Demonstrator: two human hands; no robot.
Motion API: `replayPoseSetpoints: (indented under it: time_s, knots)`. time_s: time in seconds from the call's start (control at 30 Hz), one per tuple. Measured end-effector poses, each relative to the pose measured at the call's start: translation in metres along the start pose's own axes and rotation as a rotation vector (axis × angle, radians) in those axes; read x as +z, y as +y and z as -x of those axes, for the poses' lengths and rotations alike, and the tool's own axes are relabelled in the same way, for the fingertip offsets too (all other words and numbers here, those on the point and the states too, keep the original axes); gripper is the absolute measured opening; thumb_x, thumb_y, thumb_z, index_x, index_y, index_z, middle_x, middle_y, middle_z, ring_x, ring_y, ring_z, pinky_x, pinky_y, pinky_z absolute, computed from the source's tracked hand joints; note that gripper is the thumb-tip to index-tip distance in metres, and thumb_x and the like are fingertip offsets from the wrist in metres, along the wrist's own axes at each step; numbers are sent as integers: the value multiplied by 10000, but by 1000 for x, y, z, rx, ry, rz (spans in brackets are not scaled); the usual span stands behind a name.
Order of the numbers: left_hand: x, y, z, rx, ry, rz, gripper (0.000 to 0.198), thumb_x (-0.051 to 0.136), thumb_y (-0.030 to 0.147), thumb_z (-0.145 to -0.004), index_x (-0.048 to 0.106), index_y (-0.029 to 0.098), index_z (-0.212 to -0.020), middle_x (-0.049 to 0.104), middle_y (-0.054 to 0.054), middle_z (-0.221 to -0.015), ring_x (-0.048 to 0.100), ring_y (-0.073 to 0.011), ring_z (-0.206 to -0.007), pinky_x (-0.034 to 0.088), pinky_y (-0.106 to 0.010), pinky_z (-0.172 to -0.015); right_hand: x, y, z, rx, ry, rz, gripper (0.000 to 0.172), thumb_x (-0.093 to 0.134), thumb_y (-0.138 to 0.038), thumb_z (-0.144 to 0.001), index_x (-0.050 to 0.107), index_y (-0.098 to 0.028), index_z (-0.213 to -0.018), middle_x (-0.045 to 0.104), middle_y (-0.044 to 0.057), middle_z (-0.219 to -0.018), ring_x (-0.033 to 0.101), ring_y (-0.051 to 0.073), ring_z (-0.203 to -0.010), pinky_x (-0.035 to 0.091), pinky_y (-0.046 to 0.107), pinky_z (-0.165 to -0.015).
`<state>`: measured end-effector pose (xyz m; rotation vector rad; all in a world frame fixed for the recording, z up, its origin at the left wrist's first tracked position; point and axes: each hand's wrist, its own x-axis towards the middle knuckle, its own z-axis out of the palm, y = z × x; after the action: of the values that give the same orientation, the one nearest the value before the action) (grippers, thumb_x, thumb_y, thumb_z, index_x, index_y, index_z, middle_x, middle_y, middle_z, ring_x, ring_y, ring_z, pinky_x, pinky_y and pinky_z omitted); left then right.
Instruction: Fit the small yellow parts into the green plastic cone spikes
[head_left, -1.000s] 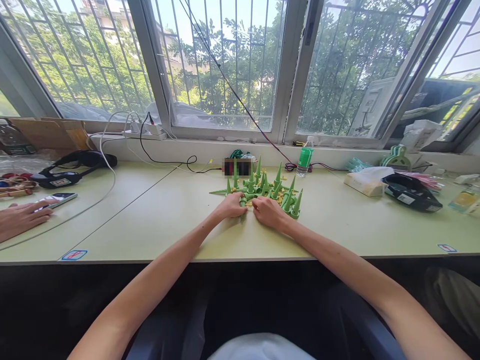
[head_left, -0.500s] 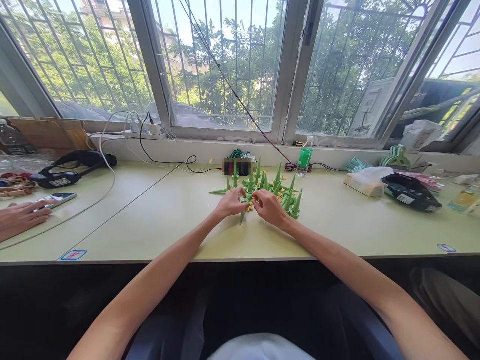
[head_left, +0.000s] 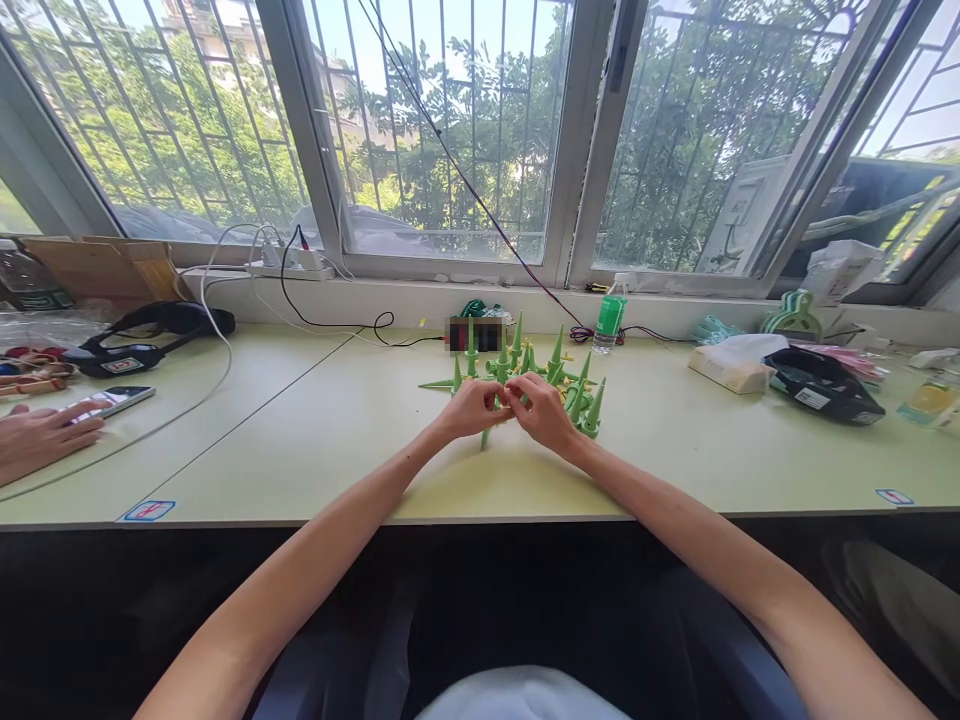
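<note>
My left hand and my right hand meet over the table, fingertips pinched close together. Whatever lies between them is too small and covered by the fingers to make out. Around and behind them is a cluster of green plastic watering spikes, several upright with their points up and others lying down. Small yellow valve-like pieces are scattered among them. One spike's green tip pokes out below my left hand; its upper part is hidden.
Behind the spikes sits a dark pixelated box. A green-labelled bottle stands near the sill. To the right are a tissue box and a black strap device. Another person's hand rests by a phone at left.
My left hand has moved slightly right and my fingertips have come together with those of my right hand. The spikes have stayed in place.
</note>
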<state>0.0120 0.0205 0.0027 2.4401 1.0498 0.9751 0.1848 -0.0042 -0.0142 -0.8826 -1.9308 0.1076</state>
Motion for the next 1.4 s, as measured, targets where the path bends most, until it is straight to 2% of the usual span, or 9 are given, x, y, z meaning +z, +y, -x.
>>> replayPoseSetpoints:
  time_s: [0.2, 0.47, 0.67, 0.87, 1.07, 1.23, 1.4]
  knots:
    - [4, -1, 1, -3, 33, -36, 208, 660, 365, -737, 648, 159, -714, 446, 61, -522, 364, -76, -509, 280, -229, -529, 2, 3, -1, 10, 29, -14, 136, 524, -262, -941, 629, -176, -953, 613, 68, -901, 601, 167, -803, 503, 273, -706]
    - [5, 3, 3, -36, 57, -108, 267, 638, 432, -771, 592, 177, -708, 485, 39, -570, 399, -96, -527, 290, -243, -547, 1, 2, -1, 68, 49, -41, 124, 577, -282, -901, 642, -178, -922, 661, 63, -896, 634, 165, -787, 516, 279, -705]
    - [6, 2, 3, -20, 66, -150, 234, 624, 394, -800, 560, 185, -716, 490, 41, -578, 413, -103, -525, 296, -245, -551, 2, 3, -2, 116, 50, -123, 158, 611, -330, -875, 644, -181, -913, 697, 49, -837, 667, 172, -748, 525, 274, -670]
    - [4, 4, 4, -11, 64, -162, 134, 553, 297, -843, 590, 185, -779, 497, 37, -569, 427, -115, -527, 290, -242, -551, 2, 3, -3, 138, 54, -133, 186, 627, -355, -868, 647, -180, -926, 720, 51, -850, 686, 178, -753, 525, 270, -663]
    - [3, 5, 3, -6, 73, -167, 205, 504, 321, -897, 641, 188, -821, 489, 30, -545, 420, -131, -520, 292, -248, -559, 1, 4, -2, 133, 60, -114, 222, 614, -395, -893, 659, -181, -931, 721, 48, -844, 684, 176, -754, 513, 264, -674]
    - [2, 1, 1, -16, 81, -194, 232, 530, 341, -892, 675, 194, -788, 515, 20, -549, 426, -130, -528, 310, -251, -580, 1, 6, -1, 100, 32, -88, 181, 558, -323, -924, 659, -181, -875, 705, 32, -820, 651, 156, -729, 483, 246, -665]
    - [1, 0, 0, -105, 48, -242, 185, 575, 326, -859, 697, 205, -789, 587, 2, -606, 504, -149, -591, 325, -260, -586, 2, 10, -2, 80, 52, -30, 159, 538, -265, -914, 640, -177, -830, 670, 27, -772, 596, 146, -674, 450, 249, -645]
